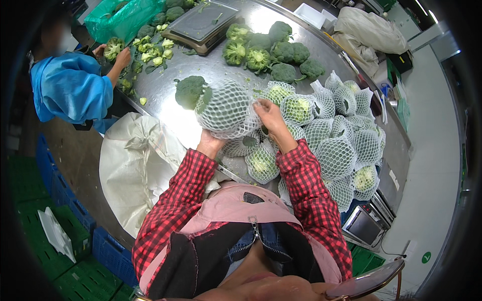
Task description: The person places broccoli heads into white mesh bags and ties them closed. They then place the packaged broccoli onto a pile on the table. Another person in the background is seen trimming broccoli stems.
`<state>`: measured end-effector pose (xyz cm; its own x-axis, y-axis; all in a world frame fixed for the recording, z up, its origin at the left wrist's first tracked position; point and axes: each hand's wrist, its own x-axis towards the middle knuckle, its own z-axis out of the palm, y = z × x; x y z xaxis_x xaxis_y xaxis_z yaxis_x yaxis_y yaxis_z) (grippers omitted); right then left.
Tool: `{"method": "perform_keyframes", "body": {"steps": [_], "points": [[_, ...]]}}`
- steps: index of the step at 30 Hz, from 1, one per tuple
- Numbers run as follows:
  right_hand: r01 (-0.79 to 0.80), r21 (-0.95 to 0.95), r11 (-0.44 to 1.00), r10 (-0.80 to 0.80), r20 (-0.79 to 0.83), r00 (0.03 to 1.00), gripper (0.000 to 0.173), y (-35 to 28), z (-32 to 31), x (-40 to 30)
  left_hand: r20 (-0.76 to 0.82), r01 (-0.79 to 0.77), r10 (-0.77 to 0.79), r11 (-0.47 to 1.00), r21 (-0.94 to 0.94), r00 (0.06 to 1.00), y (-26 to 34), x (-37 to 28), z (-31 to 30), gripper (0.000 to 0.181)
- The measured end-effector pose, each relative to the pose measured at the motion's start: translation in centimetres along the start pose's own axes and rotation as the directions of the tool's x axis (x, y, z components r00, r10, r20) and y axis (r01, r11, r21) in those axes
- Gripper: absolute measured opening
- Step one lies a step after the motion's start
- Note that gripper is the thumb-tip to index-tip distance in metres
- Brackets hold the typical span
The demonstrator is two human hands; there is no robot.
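A broccoli head in a white foam net sleeve (226, 105) is held between both hands above the metal table. My left hand (211, 142) supports it from below, its fingers mostly hidden behind the netting. With bent fingers, my right hand (266, 111) grips the sleeve's edge on the right side. An unwrapped broccoli head (189, 91) lies just left of the netted one. To the right, many netted broccoli heads (335, 157) are piled together. More bare broccoli heads (258, 58) sit farther back on the table.
A digital scale (205, 22) stands at the back beside cut stem pieces (152, 50). At the left, a co-worker in blue (71, 88) handles broccoli near a green plastic bag (124, 19). A white woven sack (128, 169) is at the table's near edge; crates (109, 252) stand lower left.
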<state>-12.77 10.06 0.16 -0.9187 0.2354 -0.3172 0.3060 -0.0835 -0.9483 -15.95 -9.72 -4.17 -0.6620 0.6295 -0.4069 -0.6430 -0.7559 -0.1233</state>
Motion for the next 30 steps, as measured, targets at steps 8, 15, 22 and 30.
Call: {"method": "perform_keyframes", "body": {"steps": [8,15,22,30], "points": [[0.123,-0.054,0.991,-0.121,0.043,0.992,0.072,-3.7,2.2,-0.2,0.308,-0.634,0.64,0.37,0.68,0.704,2.8,1.7,0.2,0.025],[0.335,-0.846,0.415,-0.381,0.173,0.908,0.041,3.9,0.3,5.9,0.442,-0.298,0.528,-0.337,0.893,0.726,0.7,-0.5,-3.1,0.037],[0.298,-0.816,0.495,-0.326,0.143,0.934,0.043,5.7,1.7,8.5,0.199,-0.409,0.761,0.094,0.908,0.617,2.7,-14.0,-2.6,0.026],[0.528,-0.716,0.456,-0.618,0.171,0.767,0.037,2.0,4.4,4.3,0.268,0.283,0.792,-0.477,0.832,0.548,7.8,-22.3,-23.7,0.056]]}}
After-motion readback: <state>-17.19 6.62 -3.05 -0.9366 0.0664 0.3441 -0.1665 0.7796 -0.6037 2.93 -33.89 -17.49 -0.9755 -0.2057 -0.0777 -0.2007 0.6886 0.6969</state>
